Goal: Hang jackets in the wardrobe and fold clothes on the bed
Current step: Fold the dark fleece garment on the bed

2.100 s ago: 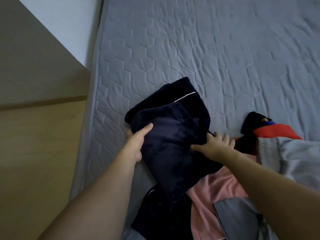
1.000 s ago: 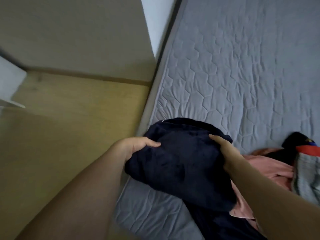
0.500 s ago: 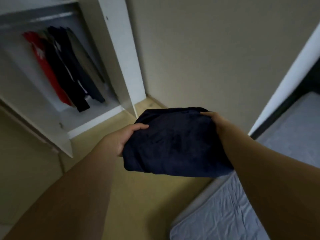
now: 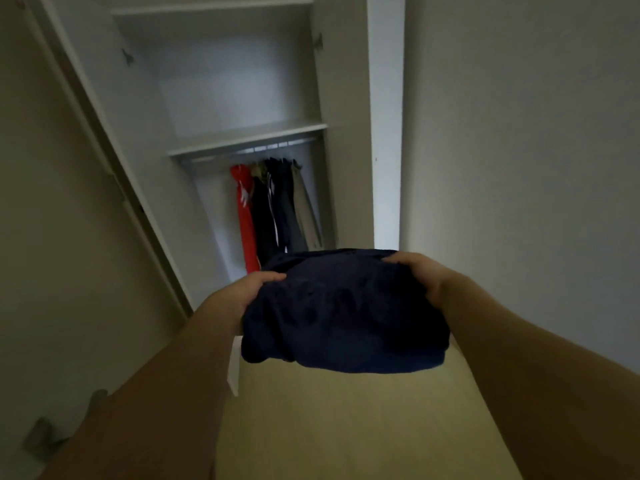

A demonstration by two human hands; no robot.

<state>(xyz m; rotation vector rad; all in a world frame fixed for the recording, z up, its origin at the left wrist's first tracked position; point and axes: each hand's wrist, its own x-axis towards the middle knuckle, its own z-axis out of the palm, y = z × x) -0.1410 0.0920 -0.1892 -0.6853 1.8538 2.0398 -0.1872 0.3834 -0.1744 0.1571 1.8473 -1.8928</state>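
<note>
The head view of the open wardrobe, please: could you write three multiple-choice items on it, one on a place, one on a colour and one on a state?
1. Where do the hanging clothes sit?
A. above the white shelf
B. on the rail under the white shelf
C. on the floor

2. What colour is the leftmost hanging garment?
A. red
B. green
C. yellow

3. How is the folded dark navy fleece garment held?
A. left hand only
B. right hand only
C. both hands

Answers:
1 B: they hang below the white shelf.
2 A: the red garment is leftmost.
3 C: the left hand and right hand grip opposite sides of the folded dark navy fleece garment.
</note>
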